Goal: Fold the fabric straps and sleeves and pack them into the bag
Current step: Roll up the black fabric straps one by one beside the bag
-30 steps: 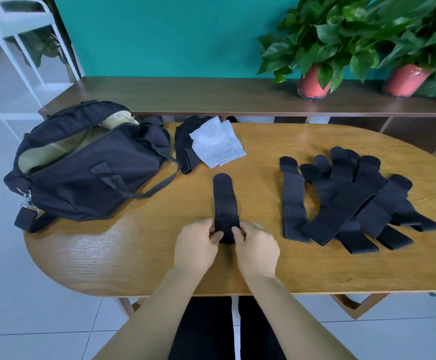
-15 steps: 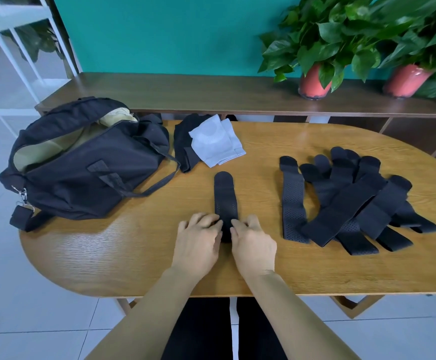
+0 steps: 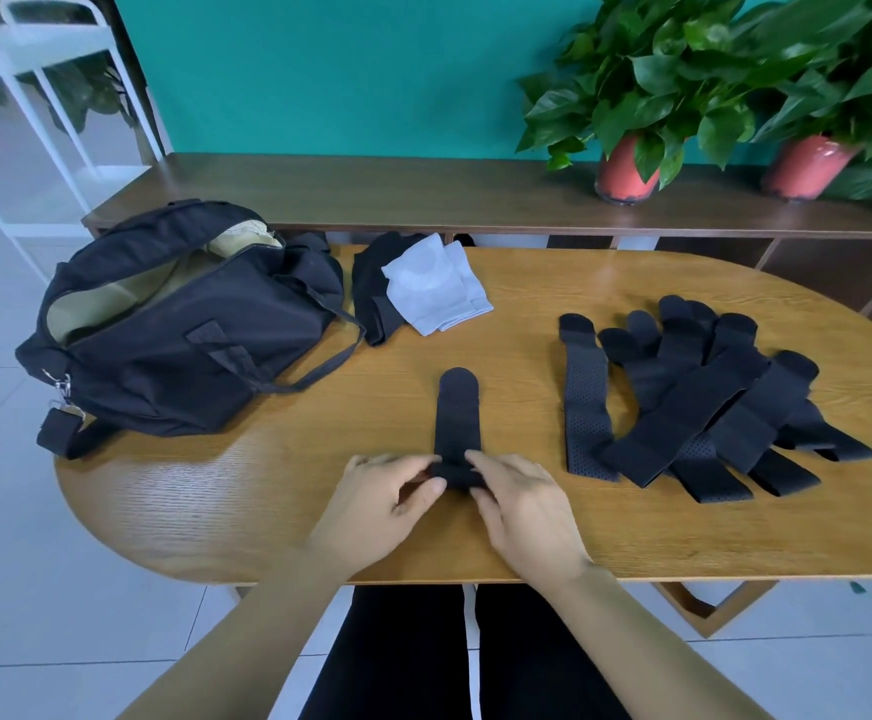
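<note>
A black fabric strap (image 3: 457, 413) lies lengthwise at the middle of the wooden table (image 3: 605, 532), its near end rolled up. My left hand (image 3: 389, 498) and my right hand (image 3: 519, 504) pinch that rolled end from either side. A pile of several black straps (image 3: 693, 407) lies fanned out to the right. At the back, white sleeves (image 3: 431, 288) rest on a folded black sleeve (image 3: 371, 298). The black bag (image 3: 174, 335) sits at the left with its top unzipped, showing a tan lining.
A dark wooden shelf (image 3: 371, 194) runs behind the table, with two potted plants (image 3: 631, 168) on its right part. A white metal rack (image 3: 23, 96) stands on the floor at far left. The table's near edge is just under my wrists.
My fingers were pressing flat on the strap's near end; now they have drawn back slightly and pinch a small roll formed at that end. The other items have not moved.
</note>
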